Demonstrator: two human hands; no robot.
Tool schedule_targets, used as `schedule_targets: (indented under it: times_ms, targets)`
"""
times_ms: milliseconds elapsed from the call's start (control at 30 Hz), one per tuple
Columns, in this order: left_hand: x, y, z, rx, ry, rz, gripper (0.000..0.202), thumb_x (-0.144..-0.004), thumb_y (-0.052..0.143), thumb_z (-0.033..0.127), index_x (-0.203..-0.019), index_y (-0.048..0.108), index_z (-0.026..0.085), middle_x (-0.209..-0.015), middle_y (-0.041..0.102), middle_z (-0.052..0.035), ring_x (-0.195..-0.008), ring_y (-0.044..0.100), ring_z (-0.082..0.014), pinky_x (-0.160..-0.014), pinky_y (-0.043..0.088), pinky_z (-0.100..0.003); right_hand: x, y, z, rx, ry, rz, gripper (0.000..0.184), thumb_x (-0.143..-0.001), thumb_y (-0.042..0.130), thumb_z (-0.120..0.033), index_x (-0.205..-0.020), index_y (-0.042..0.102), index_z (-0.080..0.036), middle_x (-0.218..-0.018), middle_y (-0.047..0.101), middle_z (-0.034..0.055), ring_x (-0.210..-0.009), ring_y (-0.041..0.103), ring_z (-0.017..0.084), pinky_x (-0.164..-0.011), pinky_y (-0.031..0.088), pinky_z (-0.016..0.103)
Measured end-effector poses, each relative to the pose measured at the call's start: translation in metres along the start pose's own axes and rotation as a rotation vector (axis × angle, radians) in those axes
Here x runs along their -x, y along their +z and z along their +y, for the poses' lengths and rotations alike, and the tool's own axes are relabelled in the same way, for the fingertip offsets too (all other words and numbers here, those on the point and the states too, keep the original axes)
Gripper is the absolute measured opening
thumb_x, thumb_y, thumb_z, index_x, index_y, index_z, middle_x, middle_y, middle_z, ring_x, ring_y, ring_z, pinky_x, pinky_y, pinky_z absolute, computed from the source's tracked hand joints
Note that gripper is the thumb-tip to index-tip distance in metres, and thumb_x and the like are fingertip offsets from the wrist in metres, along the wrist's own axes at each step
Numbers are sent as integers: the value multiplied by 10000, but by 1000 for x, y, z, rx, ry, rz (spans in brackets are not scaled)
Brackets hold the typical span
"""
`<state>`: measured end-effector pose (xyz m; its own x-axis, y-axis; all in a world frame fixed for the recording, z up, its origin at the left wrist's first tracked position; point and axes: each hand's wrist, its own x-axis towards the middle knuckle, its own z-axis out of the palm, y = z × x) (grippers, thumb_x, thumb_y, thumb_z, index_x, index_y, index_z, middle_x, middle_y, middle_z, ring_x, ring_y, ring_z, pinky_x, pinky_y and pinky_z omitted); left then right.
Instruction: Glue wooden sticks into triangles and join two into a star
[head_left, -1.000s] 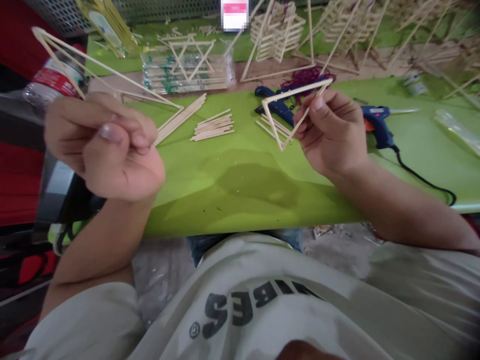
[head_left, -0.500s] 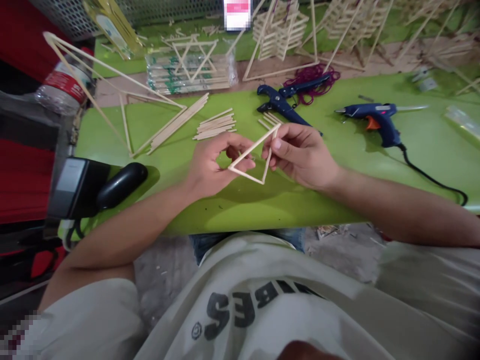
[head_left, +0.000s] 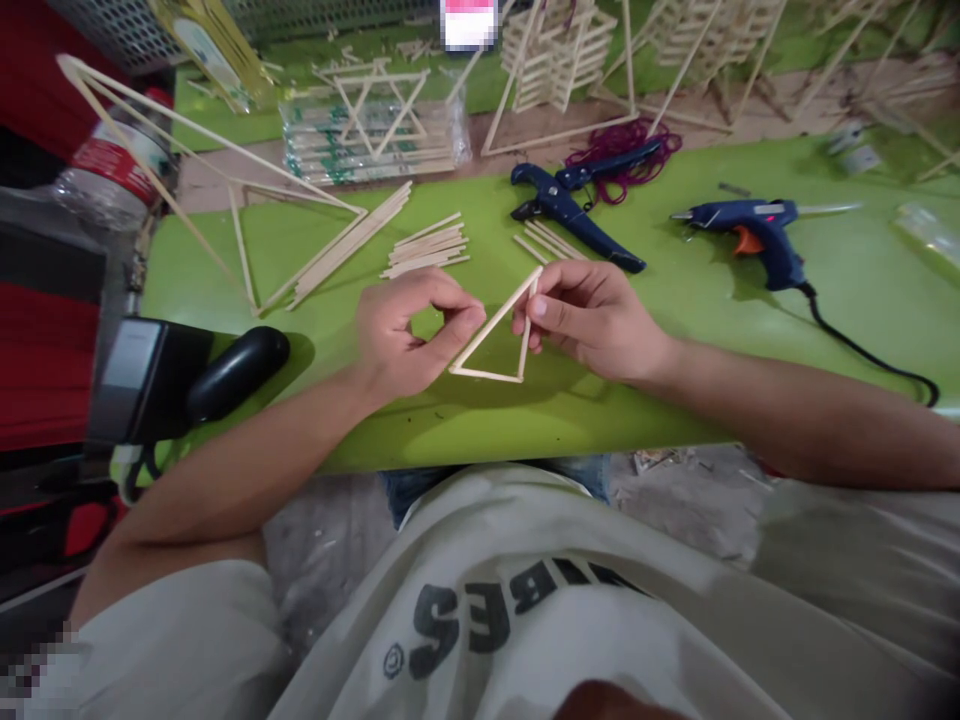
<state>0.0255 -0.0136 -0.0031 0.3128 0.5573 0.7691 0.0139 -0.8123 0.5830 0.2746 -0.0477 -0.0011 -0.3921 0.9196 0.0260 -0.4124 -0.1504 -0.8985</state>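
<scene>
Above the bright green tabletop [head_left: 675, 300], the left hand [head_left: 401, 335] and right hand [head_left: 592, 315] each pinched one side of a small triangle of thin pale wooden sticks [head_left: 495, 340], fingers closed around it.

Stick triangle [head_left: 504, 311]: far corner is hidden by right hand [head_left: 592, 320] fingertips; left side is partly covered by left hand [head_left: 405, 335]. Stick towers [head_left: 559, 50], far centre, are cut off by top edge. Pixelated patch [head_left: 469, 22]: content unreadable. Glue gun cord [head_left: 862, 352] end is lost past the table's right edge.
</scene>
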Motion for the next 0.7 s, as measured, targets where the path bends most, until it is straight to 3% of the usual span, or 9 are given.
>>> schedule_targets:
  times_ms: [167, 267, 367, 500, 533, 600, 700]
  targets:
    - [-6, -9, -4, -23, -18, 217, 264, -1136, 874, 399, -919, 817, 259, -753, 748, 40, -604, 665, -93, -527, 483, -266, 1, -3, 0, -15, -2, -2, 345, -913, 1097, -421, -954, 848, -185, -862, 874, 21, -665, 769, 102, -635, 661, 204]
    - [-11, -20, -12, -41, -7, 323, 236, -1122, 908, 417, -967, 829, 257, -752, 721, 65, -588, 628, -54, -479, 420, -242, 1, -6, 0, -2, -2, 4, 358, -909, 1097, -447, -955, 853, -189, -856, 869, 18, -674, 771, 107, -642, 667, 211]
    - [-15, -35, -22, -25, 80, 413, 183, -1140, 894, 401, -1037, 816, 272, -746, 681, 95, -567, 583, -24, -464, 423, -233, 1, -8, 0, 23, -7, 10, 379, -883, 1112, -474, -944, 859, -199, -842, 862, 20, -672, 765, 115, -643, 667, 226]
    - [-16, -65, -28, -42, 46, 540, 217, -1136, 887, 489, -1079, 782, 309, -813, 651, 77, -651, 604, -53, -507, 466, -249, 0, -7, -2, 53, 12, 20, 427, -823, 1143, -505, -915, 855, -204, -826, 860, 25, -671, 760, 128, -631, 659, 238]
    - [-15, -75, -28, -63, 27, 506, 283, -1129, 870, 579, -1116, 772, 314, -846, 669, 65, -704, 648, -77, -542, 515, -262, 0, -7, -3, 52, 16, 16, 426, -821, 1144, -504, -912, 856, -203, -821, 859, 25, -671, 760, 128, -631, 659, 236]
    - [-14, -93, -29, -91, -196, 226, 431, -1126, 788, 739, -1217, 738, 321, -959, 746, 29, -978, 795, -176, -761, 684, -341, 0, -7, -3, 48, 24, 6, 412, -822, 1145, -488, -915, 866, -199, -816, 860, 25, -671, 762, 127, -635, 660, 231]
    - [-15, -113, -32, -3, -349, 12, 614, -1134, 588, 909, -1285, 731, 332, -1022, 780, -10, -1157, 822, -242, -905, 729, -429, 0, -8, -2, 38, 23, -10, 384, -825, 1147, -452, -933, 884, -194, -821, 865, 30, -674, 768, 126, -641, 663, 223]
